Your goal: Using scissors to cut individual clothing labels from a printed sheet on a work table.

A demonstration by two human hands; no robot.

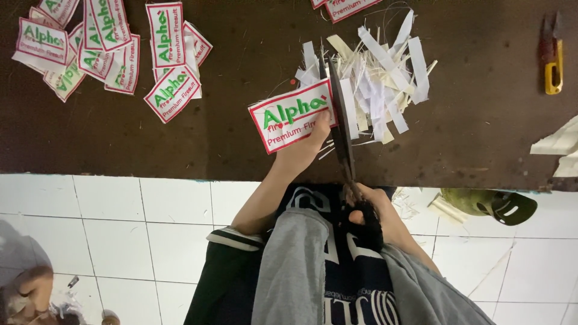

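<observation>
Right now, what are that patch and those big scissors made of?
The patch in the left hand looks like white woven cloth with a stitched red border; loose threads show nearby. The scissors in the right hand look like dark, dull metal, with thin stiff blades and black handles, perhaps wrapped.

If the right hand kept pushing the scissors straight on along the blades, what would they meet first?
The right hand holds large dark scissors pointing away from the body. Straight ahead lies the heap of white and cream fabric strips on the dark brown table; the blade tips seem already at its edge, though depth is unclear.
</observation>
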